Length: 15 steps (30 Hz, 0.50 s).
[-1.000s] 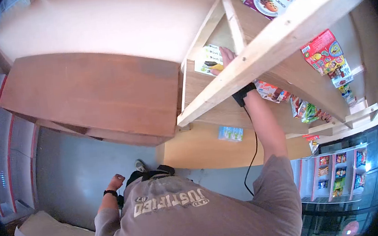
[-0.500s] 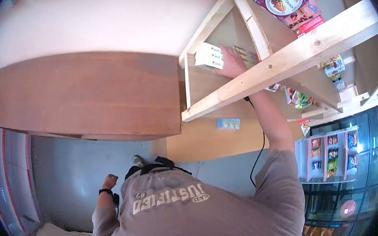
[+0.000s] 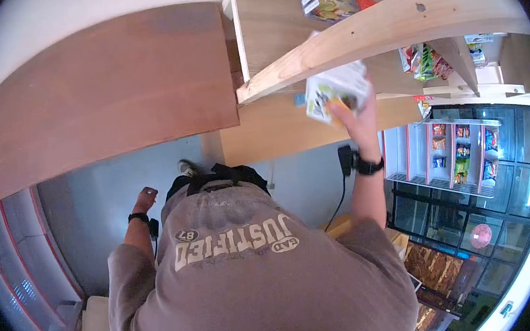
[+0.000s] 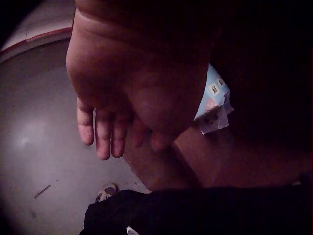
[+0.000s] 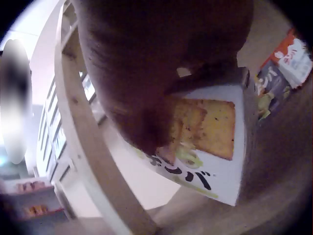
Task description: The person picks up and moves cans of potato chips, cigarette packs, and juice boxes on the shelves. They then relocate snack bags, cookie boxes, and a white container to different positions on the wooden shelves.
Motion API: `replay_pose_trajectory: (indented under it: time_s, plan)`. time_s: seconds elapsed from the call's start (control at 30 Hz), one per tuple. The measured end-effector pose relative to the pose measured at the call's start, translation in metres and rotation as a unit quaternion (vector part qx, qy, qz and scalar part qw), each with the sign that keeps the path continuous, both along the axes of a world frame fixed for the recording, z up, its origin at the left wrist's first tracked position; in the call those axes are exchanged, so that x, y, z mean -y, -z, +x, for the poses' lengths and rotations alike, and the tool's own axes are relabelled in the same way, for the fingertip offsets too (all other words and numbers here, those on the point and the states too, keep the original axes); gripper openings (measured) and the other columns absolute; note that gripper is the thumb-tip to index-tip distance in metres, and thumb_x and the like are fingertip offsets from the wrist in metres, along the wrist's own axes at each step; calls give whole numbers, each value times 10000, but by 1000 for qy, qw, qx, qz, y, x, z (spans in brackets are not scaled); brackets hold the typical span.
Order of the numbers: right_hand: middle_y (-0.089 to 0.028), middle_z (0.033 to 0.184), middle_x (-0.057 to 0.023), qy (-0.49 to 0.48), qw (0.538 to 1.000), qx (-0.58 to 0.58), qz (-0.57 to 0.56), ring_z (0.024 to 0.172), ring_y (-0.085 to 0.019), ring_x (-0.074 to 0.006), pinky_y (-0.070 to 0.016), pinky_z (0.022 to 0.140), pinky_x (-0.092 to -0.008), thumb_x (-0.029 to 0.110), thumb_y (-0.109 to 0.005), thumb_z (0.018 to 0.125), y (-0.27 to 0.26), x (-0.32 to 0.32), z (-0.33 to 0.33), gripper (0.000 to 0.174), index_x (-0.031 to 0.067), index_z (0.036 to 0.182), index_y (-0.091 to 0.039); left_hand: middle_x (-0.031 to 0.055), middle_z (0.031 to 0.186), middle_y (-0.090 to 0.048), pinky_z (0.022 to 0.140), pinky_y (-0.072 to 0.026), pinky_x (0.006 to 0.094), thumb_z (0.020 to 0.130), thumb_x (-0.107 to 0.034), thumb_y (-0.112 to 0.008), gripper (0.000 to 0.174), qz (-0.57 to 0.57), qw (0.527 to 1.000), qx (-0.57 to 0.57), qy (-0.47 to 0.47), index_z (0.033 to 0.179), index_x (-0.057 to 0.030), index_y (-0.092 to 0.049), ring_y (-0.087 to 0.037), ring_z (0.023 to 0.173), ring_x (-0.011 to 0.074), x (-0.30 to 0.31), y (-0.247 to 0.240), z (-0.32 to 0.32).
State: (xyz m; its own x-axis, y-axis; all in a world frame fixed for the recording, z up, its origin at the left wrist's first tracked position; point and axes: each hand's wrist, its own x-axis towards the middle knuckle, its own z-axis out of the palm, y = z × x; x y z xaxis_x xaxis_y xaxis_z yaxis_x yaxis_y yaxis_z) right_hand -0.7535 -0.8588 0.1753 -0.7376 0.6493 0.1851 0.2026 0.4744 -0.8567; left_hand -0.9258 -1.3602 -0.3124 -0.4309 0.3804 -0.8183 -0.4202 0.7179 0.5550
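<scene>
White snack boxes [image 3: 334, 90] with dark lettering are gripped by my right hand [image 3: 362, 116], in front of the wooden shelf beam in the head view. In the right wrist view the front box [image 5: 215, 147] shows pictured crackers, and the right hand [image 5: 146, 83] covers part of it, its fingers mostly hidden. My left hand [image 3: 145, 197] hangs low at the left of the body. The left wrist view shows the left hand [image 4: 132, 93] with loose, hanging fingers and nothing held.
A pale wooden beam [image 3: 386, 23] crosses the shelf front. Green and yellow boxes [image 3: 328, 0] stand on the shelf [image 3: 269, 19]. A brown cabinet [image 3: 103, 98] is at the left, a snack rack [image 3: 438, 154] at the right. Other packs [image 5: 274, 88] lie beyond the held box.
The right hand has drawn the white boxes out from the shelf, past the beam and towards the body. The head view has shifted. The left hand still hangs at the side.
</scene>
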Motion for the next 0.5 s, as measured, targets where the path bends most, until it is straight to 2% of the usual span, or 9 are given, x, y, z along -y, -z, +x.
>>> replay_pose_trajectory:
  time_s: [0.1,0.17,0.2,0.27,0.4,0.47,0.5]
  plan:
    - [-521,1187,-114,31,970,-30,-240,1072,-537,-195,-442,917,-331,83,-708,744,29,14,70,665,-20,1295,-351,108,778,-643,605,-502,338,820,-271,-610,323,-1,999,-24,43,986,3,-571,-619,634,207,-12,-25,-2]
    - [-535,1169,-121,66,944,-27,-322,1051,-555,-204,-459,896,-332,75,-683,765,76,13,103,614,-12,1283,-366,108,790,-642,610,-502,335,820,-266,-612,321,1,998,-20,58,994,1,-568,-622,646,204,-13,-16,-4]
    - [-535,1169,-121,68,943,-29,-325,1051,-555,-204,-459,896,-332,75,-683,765,98,11,108,614,-12,1283,-366,108,794,-642,616,-504,336,823,-259,-610,316,-12,998,-26,63,996,1,-566,-623,648,202,-15,-17,-5]
    - [-540,1174,-120,129,884,-3,-449,1038,-567,-200,-474,877,-335,100,-670,784,139,12,104,579,-4,1271,-375,109,798,-642,621,-506,336,826,-252,-609,310,-28,997,-34,69,999,1,-565,-624,651,199,-19,-17,-4]
    - [-569,1134,-111,92,884,43,-457,1015,-583,-193,-496,839,-345,156,-664,802,208,-1,90,529,0,1242,-416,109,807,-643,630,-511,329,830,-262,-606,303,-23,998,-44,40,992,-9,-567,-624,670,197,-30,-22,-6]
    - [-567,1141,-83,78,831,64,-547,958,-612,-187,-512,802,-299,228,-614,855,246,-19,82,445,47,1227,-451,106,809,-643,630,-512,325,832,-262,-604,296,-19,997,-68,36,988,-14,-568,-621,676,193,-40,-40,1]
    - [-567,1141,-83,71,829,62,-550,958,-612,-187,-512,802,-299,228,-614,855,258,-27,74,445,47,1227,-451,104,808,-641,624,-511,320,832,-256,-603,285,-24,997,-60,34,984,-17,-568,-620,682,191,-49,-56,4]
